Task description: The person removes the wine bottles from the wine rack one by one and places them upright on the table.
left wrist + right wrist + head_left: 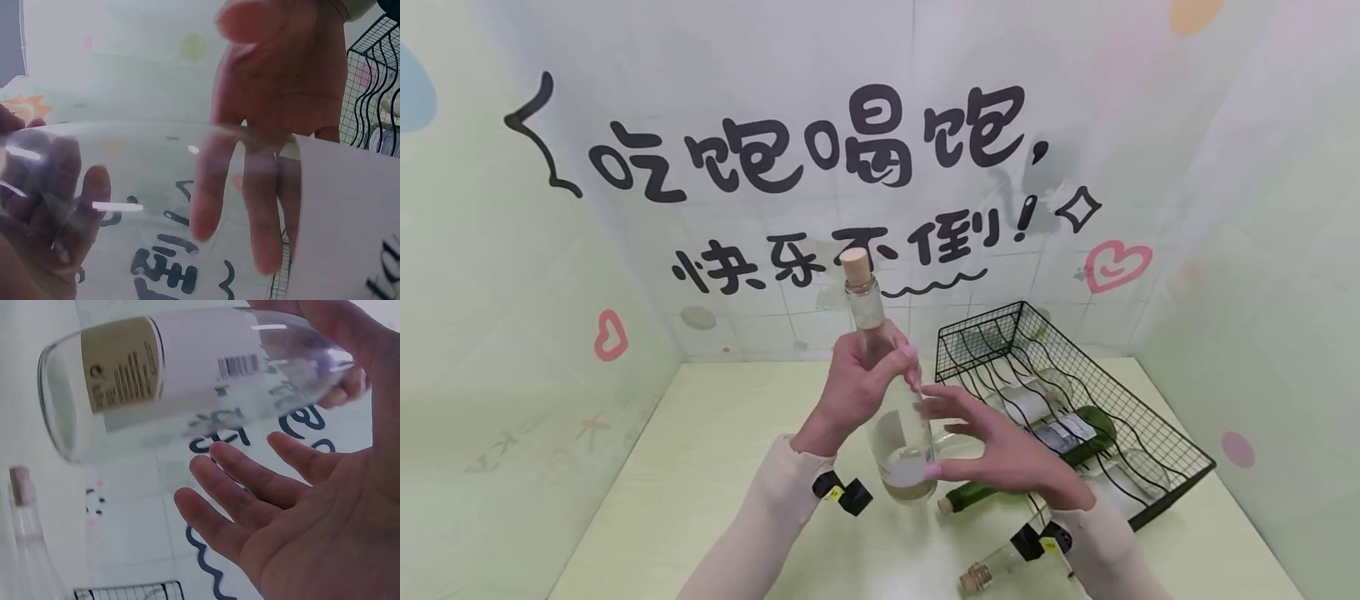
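A clear glass bottle (904, 425) with a cork (856, 267) in its mouth is held off the table, tilted slightly, neck upward. My left hand (859, 379) grips it around the neck and shoulder, thumb across the front. Beside the bottle's lower body is my right hand (1000, 442), its fingers spread and loosely bent. In the right wrist view a gap shows between these fingers and the glass, and the bottle (200, 362) bears a pale label with a barcode and a gold band. The left wrist view looks through the clear glass at the right hand (284, 81).
On the right of the table (700, 467) stands a black wire rack (1172, 498) with wavy bars. It holds a green bottle (1097, 425) and several clear ones, lying down. A corked clear neck (1000, 565) lies near the front, partly behind my right wrist. Printed walls (760, 50) enclose the table.
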